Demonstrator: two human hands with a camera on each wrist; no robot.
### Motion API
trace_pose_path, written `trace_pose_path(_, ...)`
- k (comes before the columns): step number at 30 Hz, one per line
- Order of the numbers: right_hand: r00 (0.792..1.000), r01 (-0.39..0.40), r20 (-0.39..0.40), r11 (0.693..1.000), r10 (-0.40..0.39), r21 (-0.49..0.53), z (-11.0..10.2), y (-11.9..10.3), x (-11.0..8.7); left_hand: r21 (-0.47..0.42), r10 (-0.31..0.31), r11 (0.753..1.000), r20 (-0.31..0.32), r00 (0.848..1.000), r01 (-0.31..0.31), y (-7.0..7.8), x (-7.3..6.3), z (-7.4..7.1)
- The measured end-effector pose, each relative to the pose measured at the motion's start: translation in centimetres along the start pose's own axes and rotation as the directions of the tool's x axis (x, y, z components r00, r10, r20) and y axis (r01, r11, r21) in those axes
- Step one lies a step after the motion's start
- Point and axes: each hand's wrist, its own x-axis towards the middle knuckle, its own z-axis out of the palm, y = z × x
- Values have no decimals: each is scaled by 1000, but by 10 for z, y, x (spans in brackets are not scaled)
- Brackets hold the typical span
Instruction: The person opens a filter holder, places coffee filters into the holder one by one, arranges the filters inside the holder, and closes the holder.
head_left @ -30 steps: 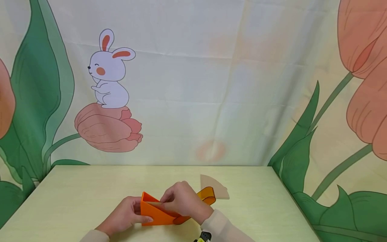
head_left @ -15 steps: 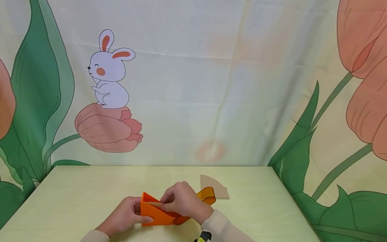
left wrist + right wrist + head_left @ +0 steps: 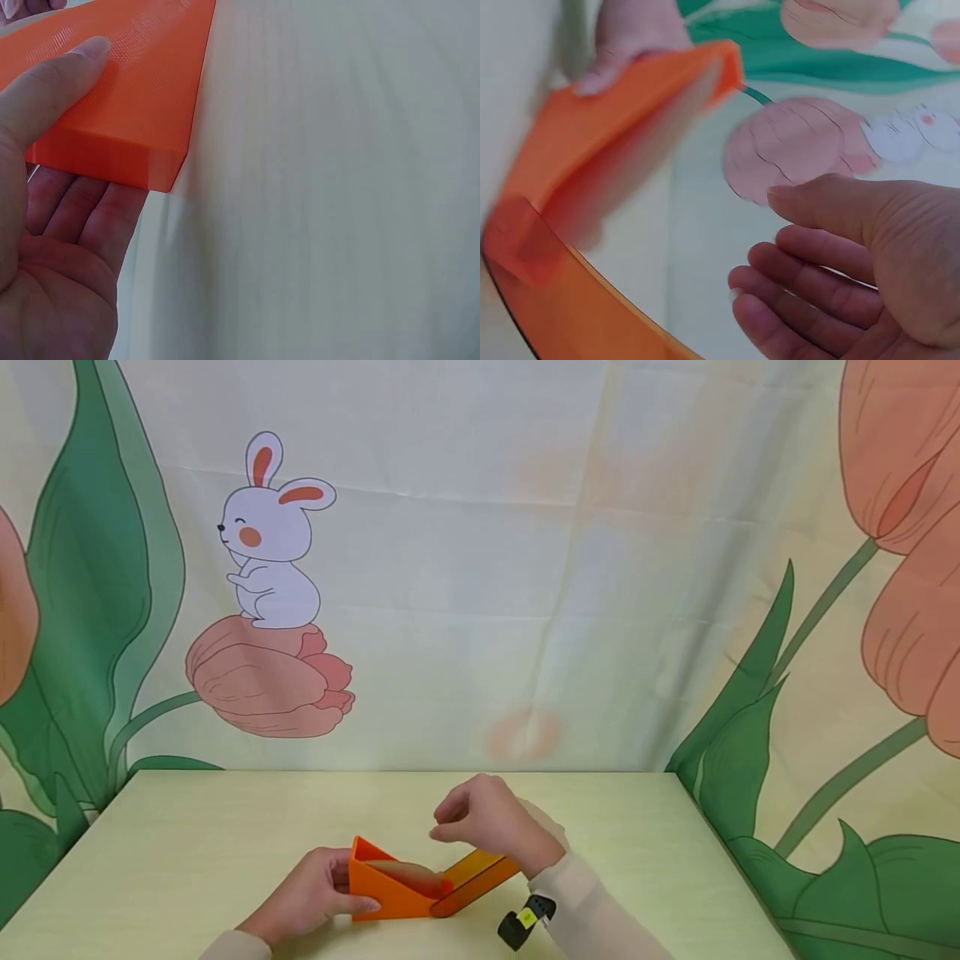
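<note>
In the head view, the left hand (image 3: pixel 318 885) grips the left end of a wedge-shaped orange plastic holder (image 3: pixel 390 897) on the pale wooden table (image 3: pixel 225 827); a flap of see-through amber plastic (image 3: pixel 480 881) slants up rightward, and swinging it over might crease any paper sitting proud. Inside lies a thin tan sheet (image 3: pixel 397 870); a tan fan-shaped sheet (image 3: pixel 549 818) lies on the table, partly behind the empty right hand (image 3: pixel 491 818). In the left wrist view, the thumb presses the orange wall; loosening might let the holder slide. In the right wrist view, the right thumb and loosely bent fingers stand apart; the blurred sheet leans within the holder's mouth.
</note>
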Motion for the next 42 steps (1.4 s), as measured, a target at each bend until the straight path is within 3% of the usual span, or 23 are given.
trace_pose_path(6,995,-67,-82,994,60,-85,-34,13,2,-39,9,999,14,1000,-9,0,0,0)
trace_pose_path(14,961,-200,-213,976,178,-88,-55,47,13,-15,9,1000,13,1000,-8,1,0,-2)
trace_pose_path(22,917,-322,-274,944,290,-77,-47,98,25,-9,15,1000,10,1000,-15,1,1,-1)
trace_pose_path(26,906,-348,-283,935,316,-73,-41,117,27,-34,17,999,14,1000,-16,1,0,0)
trace_pose_path(31,894,-383,-271,922,357,-52,-33,134,30,-53,-10,999,8,1000,11,2,-1,-1)
trace_pose_path(36,852,-465,-242,884,464,55,-26,147,31,-33,-17,999,-6,1000,17,1,-1,1)
trace_pose_path(42,825,-511,-246,857,509,59,-22,155,31,-31,-24,999,-14,1000,24,0,-2,3)
